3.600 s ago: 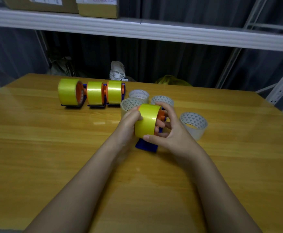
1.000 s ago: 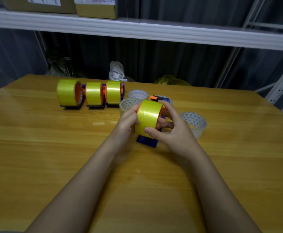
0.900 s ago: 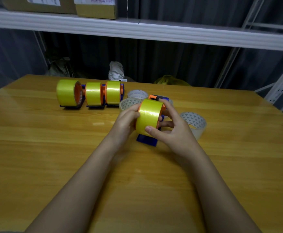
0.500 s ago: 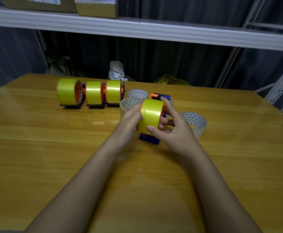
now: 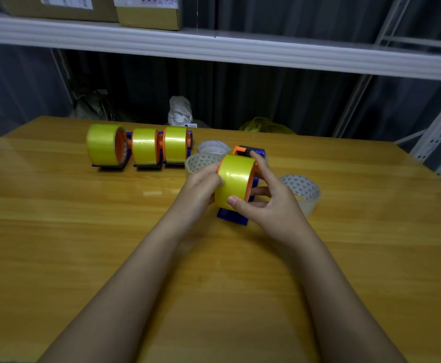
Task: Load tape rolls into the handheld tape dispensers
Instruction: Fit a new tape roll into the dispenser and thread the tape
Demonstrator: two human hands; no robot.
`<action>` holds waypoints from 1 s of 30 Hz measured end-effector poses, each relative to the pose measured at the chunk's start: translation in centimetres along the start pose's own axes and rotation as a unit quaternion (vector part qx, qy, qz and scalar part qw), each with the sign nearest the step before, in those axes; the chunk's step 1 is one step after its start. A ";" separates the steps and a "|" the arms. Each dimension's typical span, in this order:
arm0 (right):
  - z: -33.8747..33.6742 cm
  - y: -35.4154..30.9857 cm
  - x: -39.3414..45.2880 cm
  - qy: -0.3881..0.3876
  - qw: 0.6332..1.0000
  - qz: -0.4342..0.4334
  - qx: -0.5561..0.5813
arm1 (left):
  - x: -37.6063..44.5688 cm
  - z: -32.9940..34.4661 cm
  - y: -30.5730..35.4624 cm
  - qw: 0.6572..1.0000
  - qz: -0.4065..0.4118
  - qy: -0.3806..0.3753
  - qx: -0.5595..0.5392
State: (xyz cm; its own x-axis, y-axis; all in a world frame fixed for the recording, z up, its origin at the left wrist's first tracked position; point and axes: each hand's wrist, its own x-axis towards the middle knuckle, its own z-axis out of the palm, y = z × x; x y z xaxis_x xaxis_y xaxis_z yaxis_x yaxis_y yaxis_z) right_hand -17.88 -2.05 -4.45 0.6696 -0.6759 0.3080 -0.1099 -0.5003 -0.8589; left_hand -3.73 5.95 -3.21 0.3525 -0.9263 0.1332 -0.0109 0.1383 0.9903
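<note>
yellow tape roll (image 5: 234, 181) — between both hands

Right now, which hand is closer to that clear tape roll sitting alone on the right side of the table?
Right. The right hand is just beside the lone clear tape roll, while the left hand is on the far side of the yellow tape roll both hands grip.

— Where are the hands?
— Both bare forearms reach forward, converging. The left hand (image 5: 201, 186) curls its fingers against the yellow tape roll (image 5: 236, 178).
— And the right hand (image 5: 265, 203)?
— Thumb on the roll's front, index finger extended over the top.
</note>
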 end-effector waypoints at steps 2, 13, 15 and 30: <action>0.0 0.0 0.0 0.000 1.000 0.001 -0.002 | 0.2 -0.1 -0.1 1.000 0.000 0.000 -0.009; 0.0 0.0 0.0 0.009 1.000 -0.015 -0.012 | 0.3 -0.3 -0.5 0.999 0.015 -0.031 -0.036; 0.0 -0.1 0.0 0.007 1.000 -0.014 -0.003 | 0.0 -0.3 -0.3 0.996 0.012 -0.046 -0.081; 0.0 0.1 0.0 0.017 1.000 -0.013 -0.014 | 0.0 0.1 -0.6 0.992 0.065 -0.063 -0.085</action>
State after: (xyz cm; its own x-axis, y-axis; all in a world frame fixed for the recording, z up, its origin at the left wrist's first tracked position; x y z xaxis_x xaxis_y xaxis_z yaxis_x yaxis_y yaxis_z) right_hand -17.92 -2.08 -4.50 0.6474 -0.6798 0.3446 -0.1131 -0.5329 -0.8386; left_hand -3.80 5.83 -3.83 0.2396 -0.9315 0.2736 0.1134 0.3067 0.9450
